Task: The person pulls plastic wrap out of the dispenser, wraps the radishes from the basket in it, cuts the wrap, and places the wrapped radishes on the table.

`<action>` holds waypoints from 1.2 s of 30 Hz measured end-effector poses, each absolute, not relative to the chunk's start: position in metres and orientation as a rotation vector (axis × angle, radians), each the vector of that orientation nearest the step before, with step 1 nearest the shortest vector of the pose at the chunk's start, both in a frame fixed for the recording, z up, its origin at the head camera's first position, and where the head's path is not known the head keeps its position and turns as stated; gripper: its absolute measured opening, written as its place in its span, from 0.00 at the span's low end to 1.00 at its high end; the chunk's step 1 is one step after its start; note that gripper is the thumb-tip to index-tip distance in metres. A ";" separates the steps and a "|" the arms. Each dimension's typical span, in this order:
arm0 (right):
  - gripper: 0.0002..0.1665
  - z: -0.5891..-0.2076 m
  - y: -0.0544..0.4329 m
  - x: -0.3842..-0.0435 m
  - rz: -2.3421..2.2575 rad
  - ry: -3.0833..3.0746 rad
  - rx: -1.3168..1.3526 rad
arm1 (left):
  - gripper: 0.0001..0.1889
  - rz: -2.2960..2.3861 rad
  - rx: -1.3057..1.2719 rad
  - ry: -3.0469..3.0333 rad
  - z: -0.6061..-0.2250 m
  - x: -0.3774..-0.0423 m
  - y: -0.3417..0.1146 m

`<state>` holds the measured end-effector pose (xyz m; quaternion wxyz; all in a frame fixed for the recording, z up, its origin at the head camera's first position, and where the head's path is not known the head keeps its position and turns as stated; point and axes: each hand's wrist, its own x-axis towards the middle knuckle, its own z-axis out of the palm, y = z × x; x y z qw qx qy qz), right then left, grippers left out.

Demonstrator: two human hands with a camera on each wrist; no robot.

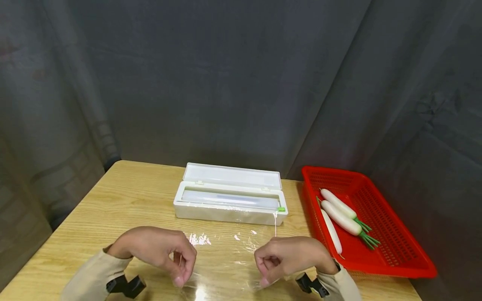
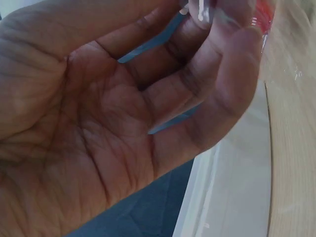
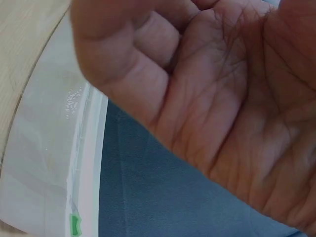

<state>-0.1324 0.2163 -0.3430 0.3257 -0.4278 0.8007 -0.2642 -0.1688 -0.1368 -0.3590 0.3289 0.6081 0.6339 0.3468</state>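
A sheet of clear cling film point(image 1: 226, 246) stretches from a white dispenser box point(image 1: 229, 213) toward me over the wooden table. My left hand point(image 1: 162, 251) pinches the film's near edge on the left between thumb and curled fingers. On the right, my right hand point(image 1: 290, 257) pinches the same edge. The dispenser stands with its lid point(image 1: 233, 174) raised at the back, and a film roll point(image 1: 229, 198) lies inside. A green slide cutter point(image 1: 281, 209) sits at the right end of its front rim; it also shows in the right wrist view.
At the right stands a red plastic basket point(image 1: 406, 238) with several white radishes point(image 1: 340, 217) with green stems in it. The wooden table point(image 1: 139, 192) extends left of the dispenser. A dark grey curtain point(image 1: 226, 83) hangs behind the table.
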 end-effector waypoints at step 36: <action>0.03 -0.353 0.225 -0.152 -0.939 2.474 -1.005 | 0.07 1.255 1.198 2.365 -0.372 -0.177 -0.137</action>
